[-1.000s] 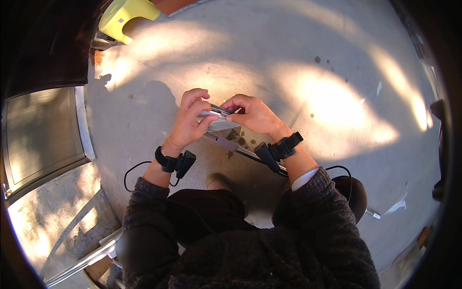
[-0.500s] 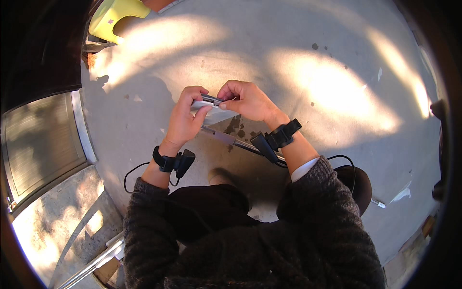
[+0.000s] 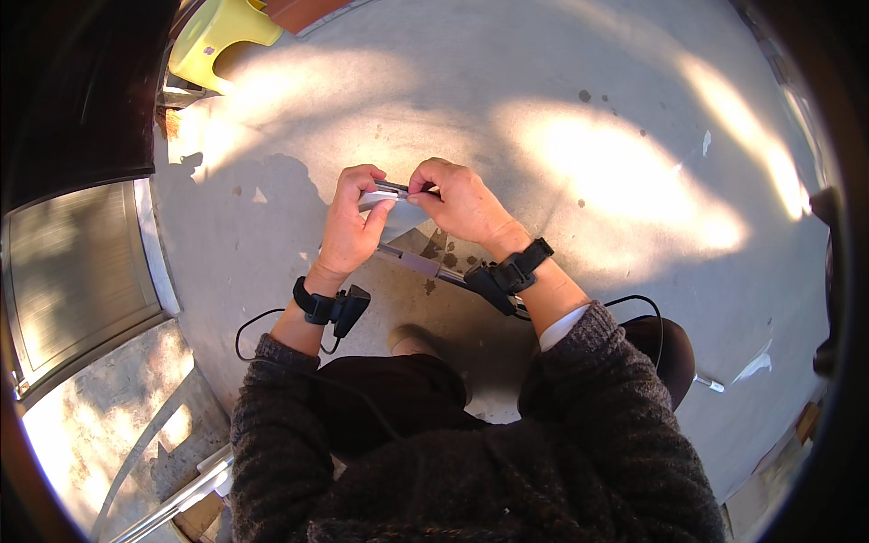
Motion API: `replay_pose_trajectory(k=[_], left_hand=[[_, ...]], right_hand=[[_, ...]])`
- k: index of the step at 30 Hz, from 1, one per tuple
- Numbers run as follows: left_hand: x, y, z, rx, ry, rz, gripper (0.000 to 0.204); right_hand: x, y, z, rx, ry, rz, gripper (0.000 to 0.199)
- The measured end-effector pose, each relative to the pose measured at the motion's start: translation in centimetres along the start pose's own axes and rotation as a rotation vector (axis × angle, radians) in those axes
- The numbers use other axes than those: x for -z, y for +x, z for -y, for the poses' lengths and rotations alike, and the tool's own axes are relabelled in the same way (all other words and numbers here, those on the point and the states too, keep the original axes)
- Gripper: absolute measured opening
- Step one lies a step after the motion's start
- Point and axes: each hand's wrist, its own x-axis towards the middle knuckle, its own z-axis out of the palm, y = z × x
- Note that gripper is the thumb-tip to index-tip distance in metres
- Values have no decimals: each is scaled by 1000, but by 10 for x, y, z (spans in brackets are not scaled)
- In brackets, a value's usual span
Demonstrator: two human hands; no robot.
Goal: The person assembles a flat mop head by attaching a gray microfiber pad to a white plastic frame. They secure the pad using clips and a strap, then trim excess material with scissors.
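Observation:
My left hand pinches the left end of a short grey-and-white metal strip, thumb on the near side and fingers curled over the far side. On the same strip's right end, the thumb and bent fingers of my right hand are closed. The fingers partly cover the strip, so its full shape is hidden. Below both hands runs a slim metal bar with a grey sleeve-like middle part. It slants down to the right and passes behind the black device on my right wrist.
Concrete floor with sun patches and dark stains lies around me. A yellow stool stands at the far left, near a framed panel. Metal rods lie at the lower left. A white-tipped rod sticks out beside my right knee.
My right hand has shifted slightly left and down along the strip, its wrist lower. The left hand has barely moved, and more of the bar below shows.

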Motion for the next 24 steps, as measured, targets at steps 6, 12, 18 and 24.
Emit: replay_pose_trajectory(k=[6, 12, 18, 24], left_hand=[[-2, -1, -3, 67, 7, -3, 31], [-3, 3, -9, 178, 13, 11, 39], [-2, 13, -11, 297, 64, 117, 54], [1, 15, -8, 312, 49, 178, 59]], right_hand=[[-1, 1, 0, -121, 56, 16, 10], [-1, 3, -4, -231, 200, 32, 14], [2, 4, -6, -305, 191, 89, 20], [6, 3, -16, -350, 300, 127, 21]])
